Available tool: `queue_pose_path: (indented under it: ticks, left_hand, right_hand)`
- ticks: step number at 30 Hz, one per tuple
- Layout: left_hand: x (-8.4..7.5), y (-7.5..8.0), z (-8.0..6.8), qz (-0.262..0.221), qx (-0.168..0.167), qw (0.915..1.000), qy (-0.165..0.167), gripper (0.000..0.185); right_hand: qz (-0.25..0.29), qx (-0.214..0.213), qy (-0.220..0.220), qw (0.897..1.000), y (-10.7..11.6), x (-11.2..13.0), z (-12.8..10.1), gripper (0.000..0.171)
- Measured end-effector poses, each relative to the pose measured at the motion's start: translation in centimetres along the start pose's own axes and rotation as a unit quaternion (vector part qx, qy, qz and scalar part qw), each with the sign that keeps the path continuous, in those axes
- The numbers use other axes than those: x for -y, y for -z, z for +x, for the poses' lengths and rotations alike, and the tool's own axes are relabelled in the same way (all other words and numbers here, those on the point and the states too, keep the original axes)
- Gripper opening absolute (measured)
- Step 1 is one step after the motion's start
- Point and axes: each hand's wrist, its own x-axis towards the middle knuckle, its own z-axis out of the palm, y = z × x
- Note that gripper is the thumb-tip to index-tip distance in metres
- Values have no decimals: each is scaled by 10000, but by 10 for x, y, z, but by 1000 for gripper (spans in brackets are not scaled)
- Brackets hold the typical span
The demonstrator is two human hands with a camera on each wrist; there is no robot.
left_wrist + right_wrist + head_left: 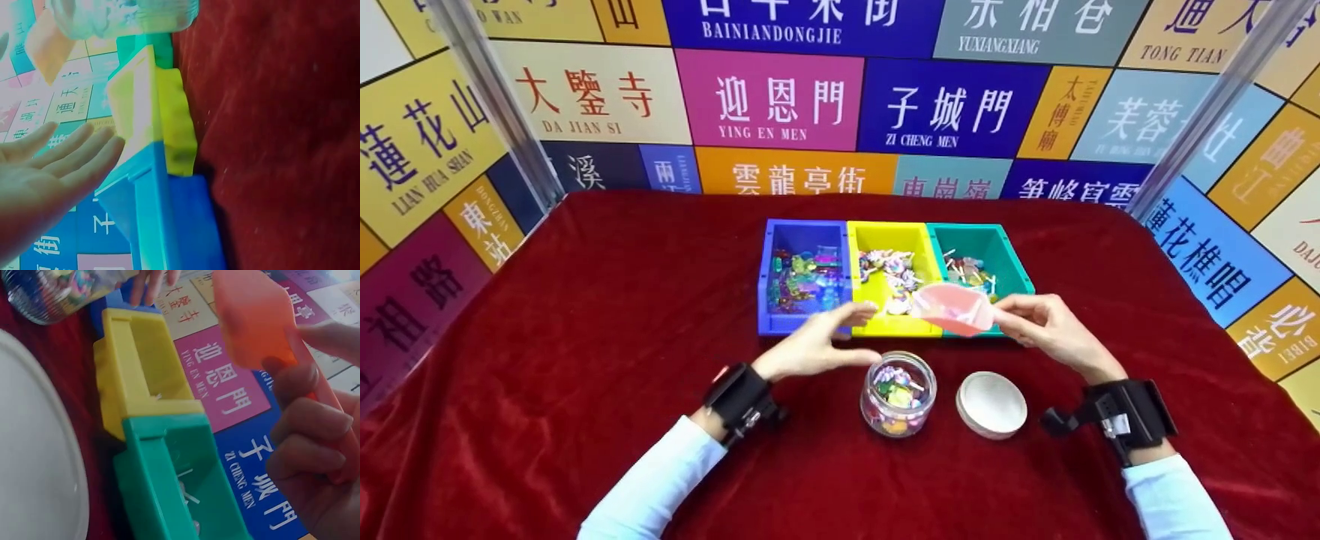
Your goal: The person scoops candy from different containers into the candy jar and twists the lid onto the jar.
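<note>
Overhead, from the head camera, we take the glass jar (898,392) as our landmark: it stands open on the red cloth (585,315), partly filled with mixed candies. Our left hand (817,343) hovers just behind and left of it, fingers straight and holding nothing. Our right hand (1046,326), behind and right of the jar, pinches the handle of a pink scoop (956,306), which hangs above the near edge of the yellow bin (891,277). The blue bin (802,274) and teal bin (979,262) flank the yellow one, all three behind the jar; the white lid (991,403) lies just right of it. To pour cleanly, we judge the scoop's lip should come over the jar mouth before tipping, with the free hand steadying the glass.

Next, the left wrist view shows our left hand (42,174) with flat, spread fingers beside the bins' outer walls, apart from the jar (124,14); bin contents are hidden here.

Finally, the right wrist view shows fingers (306,427) curled round the scoop (256,318), a grip the head view leaves unclear. Whether the scoop is loaded we cannot tell.
</note>
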Motion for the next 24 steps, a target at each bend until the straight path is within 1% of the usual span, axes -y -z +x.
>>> queue_pose_path:
  ticks: [2,5,9,12,14,18,20,24]
  left_hand:
    - [-1,-3,0,-43,258,9996,66,72]
    - [-3,-7,1,-88,629,9978,178,79]
    - [-5,-12,1,-69,1068,9938,296,81]
    - [-6,-16,1,26,1295,9910,347,80]
    - [-6,-18,1,193,1383,9896,351,80]
    - [-5,-22,1,568,1435,9876,290,79]
    - [-5,-23,0,646,1444,9871,256,77]
    - [-4,-25,1,649,1419,9877,126,73]
  right_hand:
    - [23,258,136,9996,-1,4,0,15]
    - [21,583,121,9982,-3,10,-2,16]
    - [-130,978,7,9951,-5,16,-4,16]
    - [-262,1266,48,9916,-5,18,-5,16]
    - [-345,1416,82,9893,-6,19,-6,16]
    - [-579,1599,116,9854,-5,19,-6,16]
    - [-678,1684,172,9832,-5,19,-7,17]
    - [-969,1783,213,9790,-5,21,-7,17]
